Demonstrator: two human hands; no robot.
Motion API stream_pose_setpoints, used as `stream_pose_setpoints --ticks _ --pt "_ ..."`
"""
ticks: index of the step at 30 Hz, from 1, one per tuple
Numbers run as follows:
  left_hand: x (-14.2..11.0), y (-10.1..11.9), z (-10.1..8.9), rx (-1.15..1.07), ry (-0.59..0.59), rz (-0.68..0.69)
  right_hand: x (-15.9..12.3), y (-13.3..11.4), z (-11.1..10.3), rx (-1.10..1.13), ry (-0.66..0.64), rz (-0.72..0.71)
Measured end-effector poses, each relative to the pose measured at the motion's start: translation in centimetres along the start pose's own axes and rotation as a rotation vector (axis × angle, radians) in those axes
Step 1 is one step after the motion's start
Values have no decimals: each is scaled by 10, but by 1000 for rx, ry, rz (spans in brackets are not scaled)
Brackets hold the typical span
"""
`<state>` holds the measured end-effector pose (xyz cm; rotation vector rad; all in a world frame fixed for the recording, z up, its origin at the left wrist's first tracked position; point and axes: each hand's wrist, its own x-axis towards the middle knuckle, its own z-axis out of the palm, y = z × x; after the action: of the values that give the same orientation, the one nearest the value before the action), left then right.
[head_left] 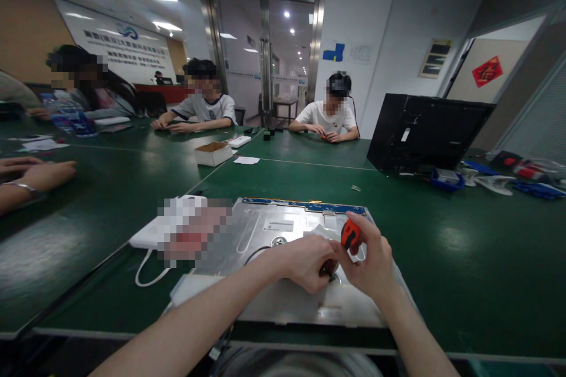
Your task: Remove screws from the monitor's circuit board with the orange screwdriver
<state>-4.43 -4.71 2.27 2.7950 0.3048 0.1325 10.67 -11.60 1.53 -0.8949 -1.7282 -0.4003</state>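
My right hand (371, 259) is closed around a screwdriver (351, 234) with an orange and black handle; its shaft is hidden by my hands. Touching it from the left, my left hand (309, 262) is curled shut, with a small dark thing (328, 268) partly showing under the fingers; I cannot make out what it is. Both hands are above the silvery metal back of a flat display panel (247, 227), which lies flat before me. A blue circuit board (300, 207) runs along its far edge. A round metal fitting (278, 241) sits left of my hands.
Left of the panel is a white device (148, 232) with a white cable, partly pixelated. Farther off stand a small open box (213, 154) and a black monitor (424, 132). Several people sit around the green table (477, 271); another person's hands (39, 177) rest at the left.
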Motion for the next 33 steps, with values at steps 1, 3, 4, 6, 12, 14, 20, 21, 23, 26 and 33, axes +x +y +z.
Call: stream_pose_setpoints --ticks 1,3,4,6,12,14,20,21,23,26,33 --pt "0 0 0 -4 4 3 0 0 -1 6 -7 2" --pt "0 0 0 -2 0 -4 0 0 -2 24 -24 5" --pt "1 1 0 -1 -8 -13 0 -1 -3 35 -32 7" --pt "1 1 -1 0 -25 -32 0 -1 -4 58 -47 9" --pt "1 3 -3 -2 -28 -36 -1 -1 -3 46 -17 4" --pt "0 2 -2 2 -31 -35 -1 -1 -2 30 4 8" --pt "-1 -2 1 18 -19 -11 1 -2 -1 -11 22 -21" --pt "-1 -2 1 18 -15 -8 1 -2 -1 -15 20 -21" --pt "-1 -2 1 13 -16 -11 2 -2 -2 -10 10 -13" --pt "-1 0 -1 6 -37 -31 2 -1 -4 19 -13 -3" --pt "1 2 -3 4 -35 -49 2 -2 -6 73 -41 11"
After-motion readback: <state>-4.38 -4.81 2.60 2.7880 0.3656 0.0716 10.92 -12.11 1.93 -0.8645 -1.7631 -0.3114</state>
